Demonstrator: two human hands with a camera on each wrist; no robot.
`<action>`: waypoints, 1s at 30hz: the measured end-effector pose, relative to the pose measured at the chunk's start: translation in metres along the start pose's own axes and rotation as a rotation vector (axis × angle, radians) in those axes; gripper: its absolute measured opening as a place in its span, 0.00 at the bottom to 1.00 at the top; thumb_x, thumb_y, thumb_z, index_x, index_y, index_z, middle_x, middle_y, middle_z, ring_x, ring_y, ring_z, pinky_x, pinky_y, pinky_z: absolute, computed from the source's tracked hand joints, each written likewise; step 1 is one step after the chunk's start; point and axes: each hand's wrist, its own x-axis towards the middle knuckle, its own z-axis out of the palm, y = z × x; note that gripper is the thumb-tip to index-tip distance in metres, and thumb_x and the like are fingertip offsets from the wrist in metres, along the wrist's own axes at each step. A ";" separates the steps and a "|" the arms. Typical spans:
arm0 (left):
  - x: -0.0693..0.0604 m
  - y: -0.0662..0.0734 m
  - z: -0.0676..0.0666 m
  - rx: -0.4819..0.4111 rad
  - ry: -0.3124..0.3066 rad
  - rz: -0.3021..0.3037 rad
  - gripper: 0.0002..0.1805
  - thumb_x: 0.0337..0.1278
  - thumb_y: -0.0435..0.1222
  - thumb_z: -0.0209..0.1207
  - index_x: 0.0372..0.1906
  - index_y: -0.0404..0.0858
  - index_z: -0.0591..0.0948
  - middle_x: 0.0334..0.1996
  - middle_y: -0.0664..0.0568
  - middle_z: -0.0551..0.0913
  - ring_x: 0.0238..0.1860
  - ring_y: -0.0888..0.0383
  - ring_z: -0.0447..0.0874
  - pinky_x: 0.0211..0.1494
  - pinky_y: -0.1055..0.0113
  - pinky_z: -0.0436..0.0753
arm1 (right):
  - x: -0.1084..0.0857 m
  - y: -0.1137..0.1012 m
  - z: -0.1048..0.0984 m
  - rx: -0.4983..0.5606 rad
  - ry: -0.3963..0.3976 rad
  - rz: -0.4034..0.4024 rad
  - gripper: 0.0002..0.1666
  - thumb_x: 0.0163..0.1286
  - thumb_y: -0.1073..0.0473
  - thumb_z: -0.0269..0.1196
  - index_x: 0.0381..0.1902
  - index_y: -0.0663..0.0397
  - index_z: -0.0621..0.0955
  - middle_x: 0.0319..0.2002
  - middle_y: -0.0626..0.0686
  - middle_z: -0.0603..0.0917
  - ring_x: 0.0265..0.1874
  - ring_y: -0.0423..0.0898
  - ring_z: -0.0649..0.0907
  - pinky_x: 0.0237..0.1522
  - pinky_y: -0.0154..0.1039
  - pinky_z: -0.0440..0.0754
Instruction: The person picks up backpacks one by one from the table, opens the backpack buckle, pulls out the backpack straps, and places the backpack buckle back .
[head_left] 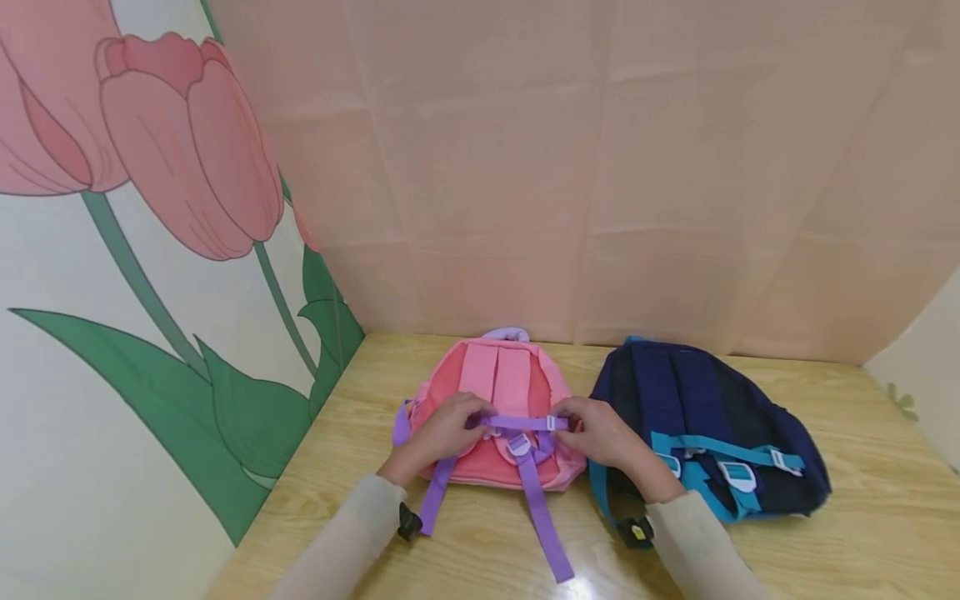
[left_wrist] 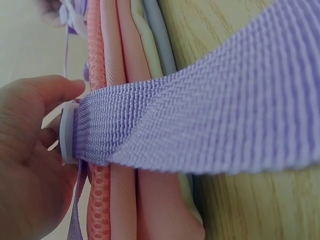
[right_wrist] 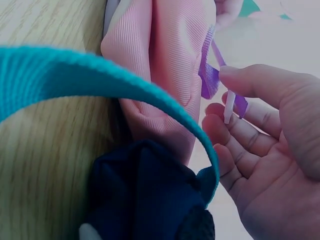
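Observation:
A pink backpack [head_left: 480,379] with purple straps lies flat on the wooden table. Across its middle runs a thin purple chest strap [head_left: 517,422], stretched level between both hands. My left hand [head_left: 452,425] pinches the left end; in the left wrist view a white buckle [left_wrist: 68,132] on a wide purple strap [left_wrist: 117,120] sits beside its fingers. At the other end, my right hand [head_left: 602,429] pinches the strap near a white slider [head_left: 552,423]. In the right wrist view, thumb and fingertips meet around a white plastic piece [right_wrist: 229,107] and purple webbing.
Close on the right lies a navy backpack [head_left: 757,408] with teal straps, one teal strap [right_wrist: 150,92] arching under my right wrist. Two loose purple strap ends [head_left: 543,521] trail toward the front of the table [head_left: 862,533]. A tulip-printed wall [head_left: 187,150] borders the left.

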 end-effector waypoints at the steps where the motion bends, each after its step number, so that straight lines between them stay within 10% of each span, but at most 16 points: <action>1: 0.000 0.000 0.000 0.002 0.000 -0.002 0.12 0.66 0.39 0.65 0.53 0.46 0.84 0.44 0.60 0.81 0.48 0.62 0.76 0.56 0.63 0.77 | 0.000 0.000 0.000 -0.001 -0.001 -0.003 0.15 0.63 0.61 0.72 0.48 0.51 0.85 0.32 0.43 0.81 0.32 0.41 0.77 0.33 0.33 0.79; 30: -0.004 0.001 -0.001 0.029 -0.017 0.037 0.16 0.67 0.39 0.65 0.57 0.45 0.84 0.52 0.57 0.83 0.54 0.60 0.76 0.60 0.63 0.77 | -0.006 0.006 -0.006 -0.047 -0.015 0.000 0.15 0.61 0.59 0.74 0.45 0.53 0.85 0.35 0.46 0.83 0.36 0.46 0.79 0.41 0.41 0.82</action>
